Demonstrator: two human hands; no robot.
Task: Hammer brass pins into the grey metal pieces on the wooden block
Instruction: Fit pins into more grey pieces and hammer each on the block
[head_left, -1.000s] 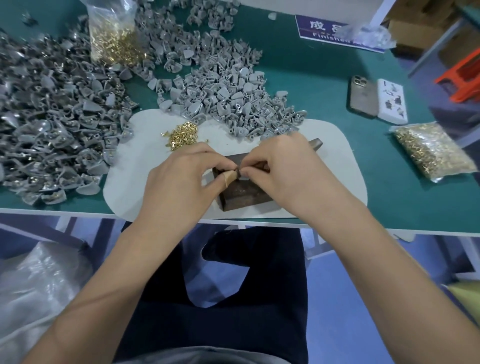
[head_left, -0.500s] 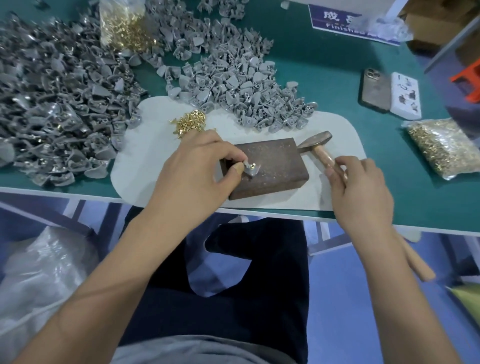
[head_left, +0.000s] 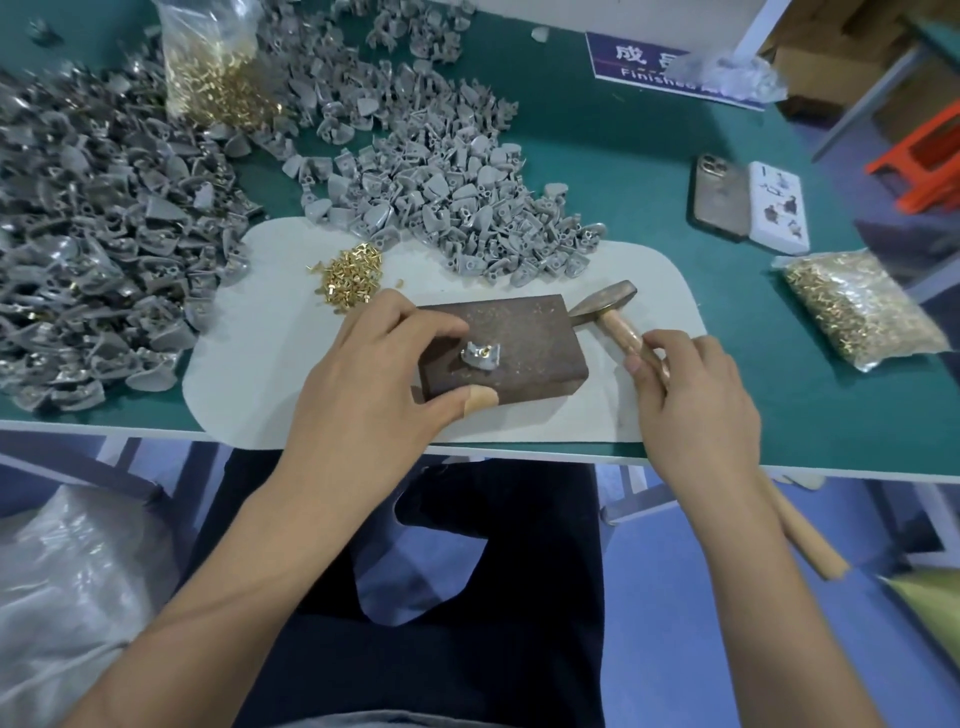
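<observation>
Since the earlier frame, the left hand (head_left: 374, 379) has been withdrawn from the grey piece (head_left: 480, 355) and is now clamped on the wooden block (head_left: 501, 345) at frame centre. The right hand (head_left: 691, 395) is curled round the hammer (head_left: 618, 319) handle. A brass pin (head_left: 485, 353) is seated upright in the piece. Short, square blows are advised, with the block held steady.

I see a green-topped work table (head_left: 649, 171) over a blue floor (head_left: 675, 597); beyond its far right corner stand an orange plastic stool (head_left: 919, 156) and brown cardboard boxes (head_left: 841, 62).
</observation>
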